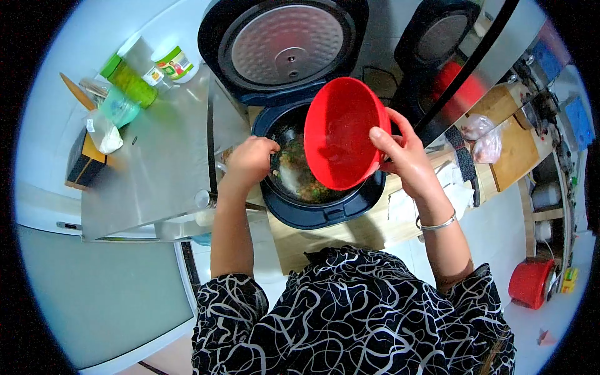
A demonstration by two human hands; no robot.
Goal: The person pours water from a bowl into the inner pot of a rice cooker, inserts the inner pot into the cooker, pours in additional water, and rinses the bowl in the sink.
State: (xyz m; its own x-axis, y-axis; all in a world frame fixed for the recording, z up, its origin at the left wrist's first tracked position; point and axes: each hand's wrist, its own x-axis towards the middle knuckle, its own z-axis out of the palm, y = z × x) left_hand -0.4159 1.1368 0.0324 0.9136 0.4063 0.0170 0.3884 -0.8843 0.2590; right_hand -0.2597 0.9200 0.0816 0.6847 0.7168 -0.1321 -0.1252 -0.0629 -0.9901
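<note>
A red bowl (pixel 347 134) is tilted over the right part of an open rice cooker (pixel 319 219). My right hand (pixel 406 153) grips the bowl's right rim, thumb on the inside and fingers beneath. Inside the cooker's dark pot lies food (pixel 303 181) with brown and green bits, partly hidden by the bowl. My left hand (pixel 250 159) is closed at the pot's left edge; what it holds, if anything, is too small to make out. The cooker's lid (pixel 287 47) stands raised behind the pot.
A steel counter (pixel 156 156) at the left bears a green-lidded jar (pixel 131 81), a white tub (pixel 175 64) and a knife block (pixel 87 164). At the right, bagged food (pixel 487 145) rests by a wooden board (pixel 515 153). A red pot (pixel 531 283) stands lower right.
</note>
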